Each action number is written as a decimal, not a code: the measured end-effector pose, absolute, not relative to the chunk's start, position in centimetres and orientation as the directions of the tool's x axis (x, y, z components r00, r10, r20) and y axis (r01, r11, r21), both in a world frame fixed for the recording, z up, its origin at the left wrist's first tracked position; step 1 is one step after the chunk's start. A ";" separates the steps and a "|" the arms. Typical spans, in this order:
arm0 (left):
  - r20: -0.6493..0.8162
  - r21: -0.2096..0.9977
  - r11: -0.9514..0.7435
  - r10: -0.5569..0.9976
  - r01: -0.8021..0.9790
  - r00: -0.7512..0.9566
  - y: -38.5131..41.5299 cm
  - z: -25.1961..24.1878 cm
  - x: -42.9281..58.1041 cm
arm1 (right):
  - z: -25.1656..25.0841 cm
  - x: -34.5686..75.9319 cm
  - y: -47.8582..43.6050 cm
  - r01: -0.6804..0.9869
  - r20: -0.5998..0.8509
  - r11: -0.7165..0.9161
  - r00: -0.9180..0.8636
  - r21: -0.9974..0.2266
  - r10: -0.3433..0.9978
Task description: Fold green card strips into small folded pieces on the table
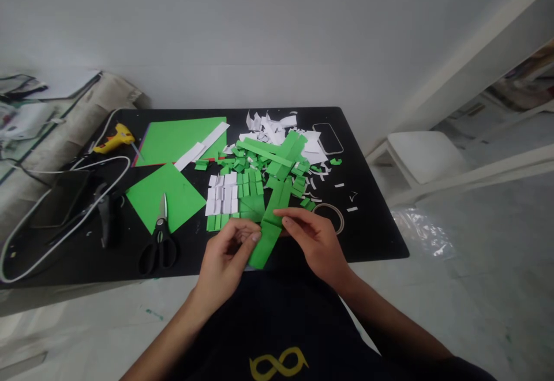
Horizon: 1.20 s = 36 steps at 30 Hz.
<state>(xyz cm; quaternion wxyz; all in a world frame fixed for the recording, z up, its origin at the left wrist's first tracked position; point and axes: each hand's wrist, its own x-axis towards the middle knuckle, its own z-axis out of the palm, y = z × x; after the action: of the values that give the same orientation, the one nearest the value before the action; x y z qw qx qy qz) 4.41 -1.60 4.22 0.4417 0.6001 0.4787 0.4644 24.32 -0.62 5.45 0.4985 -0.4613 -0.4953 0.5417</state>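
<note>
Both of my hands meet at the near edge of a low black table (pixel 372 236). My left hand (pixel 227 254) pinches the lower part of a long green paper strip (pixel 270 228), with thumb and fingers closed on it. My right hand (pixel 314 236) pinches the same strip from the right, a little higher up. The strip runs up into a pile of cut green and white paper pieces (pixel 259 167). A woven patch of green and white squares (pixel 234 196) lies just beyond my left hand.
Black scissors (pixel 159 242) lie on a green paper square (pixel 167 196) at the left. Farther back are a larger green sheet (pixel 182 135), a yellow glue gun (pixel 115 137) with white cable, a phone (pixel 328 137) and a tape ring (pixel 331 216). A white stool (pixel 422 153) stands at right.
</note>
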 end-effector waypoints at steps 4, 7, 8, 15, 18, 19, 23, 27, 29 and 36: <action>0.146 0.957 -0.173 0.981 0.233 0.126 -1.7 4.4 4.1 | 5.5 24.3 -0.7 -0.026 0.093 0.095 0.070 -0.995 0.993; 0.172 0.951 -0.200 0.976 0.237 0.134 -1.6 4.3 4.2 | 5.3 24.1 -0.8 -0.087 0.098 0.109 0.113 -0.990 0.989; 0.182 0.950 -0.209 0.974 0.231 0.134 -1.6 4.3 4.3 | 5.2 24.0 -0.9 -0.112 0.097 0.110 0.119 -0.988 0.988; 0.232 0.962 -0.248 0.963 0.113 0.140 -1.4 3.9 4.5 | 4.3 23.7 -0.7 -0.186 0.081 0.108 0.149 -0.977 0.986; 0.252 0.949 -0.277 0.954 0.153 0.164 -1.4 3.7 4.3 | 4.1 23.6 -0.7 -0.158 0.106 0.132 0.164 -0.979 0.981; 0.259 0.941 -0.290 0.949 0.177 0.179 -1.4 3.7 4.2 | 4.0 23.5 -0.6 -0.143 0.118 0.143 0.169 -0.979 0.979; 0.253 0.910 -0.320 0.932 0.264 0.259 -1.2 3.3 3.7 | 3.9 23.6 -0.6 -0.106 0.162 0.181 0.172 -0.978 0.972; 0.198 0.904 -0.301 0.924 0.302 0.327 -1.2 3.5 3.3 | 3.8 23.9 -0.5 -0.081 0.143 0.156 0.149 -0.984 0.978; 0.178 0.915 -0.278 0.929 0.293 0.326 -1.3 3.7 3.3 | 3.9 24.0 -0.4 -0.058 0.129 0.139 0.149 -0.989 0.980; 0.164 0.944 -0.225 0.955 0.242 0.246 -1.5 3.6 3.5 | 4.4 24.1 -0.4 -0.046 0.119 0.126 0.131 -0.991 0.984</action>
<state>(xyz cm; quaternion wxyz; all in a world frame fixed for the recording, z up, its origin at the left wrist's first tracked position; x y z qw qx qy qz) 3.48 -1.55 3.58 0.4284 0.6629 0.4517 0.4159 24.07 -0.35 4.42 0.5742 -0.4856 -0.4828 0.4488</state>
